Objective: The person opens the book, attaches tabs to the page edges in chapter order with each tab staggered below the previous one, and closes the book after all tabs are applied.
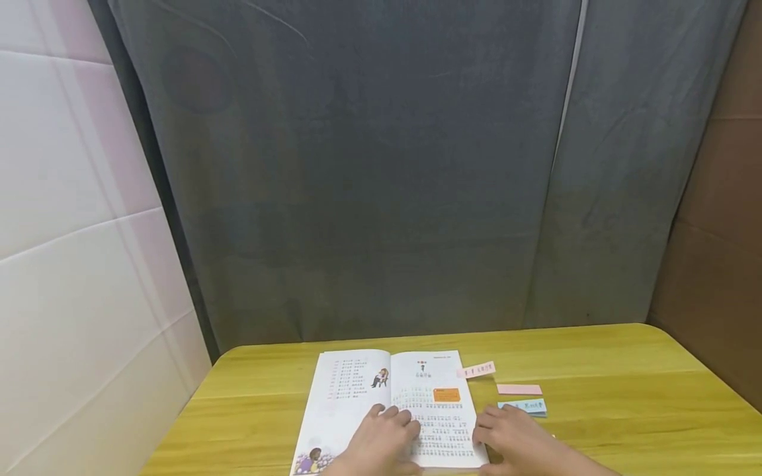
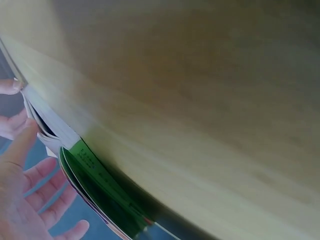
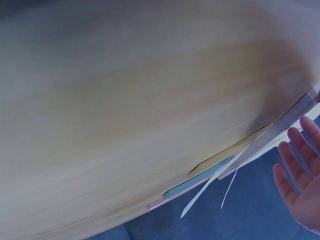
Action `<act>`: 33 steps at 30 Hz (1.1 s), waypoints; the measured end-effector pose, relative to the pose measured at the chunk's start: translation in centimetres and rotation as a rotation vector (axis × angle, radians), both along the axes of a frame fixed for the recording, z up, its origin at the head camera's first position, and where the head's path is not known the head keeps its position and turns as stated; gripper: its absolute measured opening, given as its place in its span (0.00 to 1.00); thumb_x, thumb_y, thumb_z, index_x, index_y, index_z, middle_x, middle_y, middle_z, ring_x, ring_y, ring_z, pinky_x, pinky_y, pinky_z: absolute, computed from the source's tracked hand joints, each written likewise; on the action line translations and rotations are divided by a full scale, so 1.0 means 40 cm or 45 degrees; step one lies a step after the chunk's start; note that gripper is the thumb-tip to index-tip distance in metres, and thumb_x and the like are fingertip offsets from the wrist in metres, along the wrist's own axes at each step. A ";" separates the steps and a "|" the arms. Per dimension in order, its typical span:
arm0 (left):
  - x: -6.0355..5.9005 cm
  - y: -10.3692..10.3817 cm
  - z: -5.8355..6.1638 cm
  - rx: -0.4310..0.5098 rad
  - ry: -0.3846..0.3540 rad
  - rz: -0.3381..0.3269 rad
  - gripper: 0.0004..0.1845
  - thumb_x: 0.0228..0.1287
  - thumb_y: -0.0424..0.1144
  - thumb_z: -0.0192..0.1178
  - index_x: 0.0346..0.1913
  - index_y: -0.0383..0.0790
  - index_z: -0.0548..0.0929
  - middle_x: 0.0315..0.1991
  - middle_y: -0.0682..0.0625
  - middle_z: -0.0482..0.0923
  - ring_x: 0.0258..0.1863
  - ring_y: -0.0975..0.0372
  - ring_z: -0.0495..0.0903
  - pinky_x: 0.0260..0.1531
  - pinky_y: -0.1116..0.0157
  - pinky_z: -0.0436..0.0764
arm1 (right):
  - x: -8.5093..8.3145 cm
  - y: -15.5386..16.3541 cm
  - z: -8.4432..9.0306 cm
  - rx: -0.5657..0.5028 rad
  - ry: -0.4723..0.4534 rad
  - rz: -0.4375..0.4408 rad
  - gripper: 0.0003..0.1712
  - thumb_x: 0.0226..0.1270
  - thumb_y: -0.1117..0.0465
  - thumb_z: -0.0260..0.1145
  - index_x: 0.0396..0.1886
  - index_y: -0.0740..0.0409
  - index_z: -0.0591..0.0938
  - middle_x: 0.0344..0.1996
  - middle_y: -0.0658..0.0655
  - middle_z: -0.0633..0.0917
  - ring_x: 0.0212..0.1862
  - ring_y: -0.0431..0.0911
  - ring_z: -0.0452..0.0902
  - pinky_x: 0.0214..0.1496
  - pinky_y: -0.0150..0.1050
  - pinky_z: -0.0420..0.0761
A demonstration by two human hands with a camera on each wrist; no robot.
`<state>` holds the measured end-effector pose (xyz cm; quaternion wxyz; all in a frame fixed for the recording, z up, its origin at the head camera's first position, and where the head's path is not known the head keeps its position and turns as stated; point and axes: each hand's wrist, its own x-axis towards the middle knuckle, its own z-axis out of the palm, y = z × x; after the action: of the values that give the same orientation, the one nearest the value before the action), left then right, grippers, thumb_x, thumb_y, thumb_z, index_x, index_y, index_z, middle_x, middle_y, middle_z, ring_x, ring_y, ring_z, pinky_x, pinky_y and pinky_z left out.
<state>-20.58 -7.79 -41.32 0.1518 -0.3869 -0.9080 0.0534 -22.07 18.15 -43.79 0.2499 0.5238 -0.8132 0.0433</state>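
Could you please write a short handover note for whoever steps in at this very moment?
Left hand: flat, fingers straight, resting on the open illustrated paper book near its spine.
Right hand: flat, at the book's right page edge.
The book lies open on the yellow wooden table. A pink paper strip pokes out beside the right page; a second pink strip and a blue strip lie on the table just right of the book.
Done: book open. Left: two strips lie loose.

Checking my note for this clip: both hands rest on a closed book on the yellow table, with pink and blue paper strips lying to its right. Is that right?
Not quite. The head view shows the book lying open, not closed. The rest holds: the left hand and right hand rest on it on the yellow table, with pink and blue strips to its right.
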 end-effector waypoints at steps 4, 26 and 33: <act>0.000 -0.007 0.002 0.020 -0.008 0.010 0.24 0.36 0.65 0.62 0.29 0.50 0.77 0.23 0.62 0.66 0.25 0.69 0.66 0.34 0.63 0.70 | -0.001 0.001 -0.001 -0.010 -0.010 0.010 0.18 0.51 0.39 0.61 0.26 0.49 0.77 0.28 0.41 0.75 0.31 0.35 0.67 0.26 0.25 0.66; 0.016 -0.038 0.009 0.090 0.397 -0.269 0.19 0.33 0.40 0.62 0.36 0.49 0.74 0.33 0.57 0.70 0.30 0.65 0.71 0.28 0.69 0.70 | 0.000 0.002 0.004 -0.033 -0.026 0.007 0.21 0.52 0.36 0.58 0.27 0.48 0.78 0.28 0.41 0.76 0.31 0.34 0.66 0.26 0.23 0.63; 0.025 -0.040 0.019 0.185 0.472 -0.262 0.23 0.31 0.33 0.56 0.40 0.47 0.72 0.39 0.55 0.71 0.35 0.63 0.72 0.29 0.67 0.72 | -0.002 0.003 0.004 0.008 -0.034 0.012 0.20 0.53 0.38 0.58 0.29 0.48 0.78 0.29 0.40 0.75 0.30 0.34 0.65 0.25 0.21 0.60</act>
<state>-19.59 -9.38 -40.57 0.3484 -0.4492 -0.8216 0.0422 -22.14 18.28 -43.62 0.2370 0.5279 -0.8141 0.0489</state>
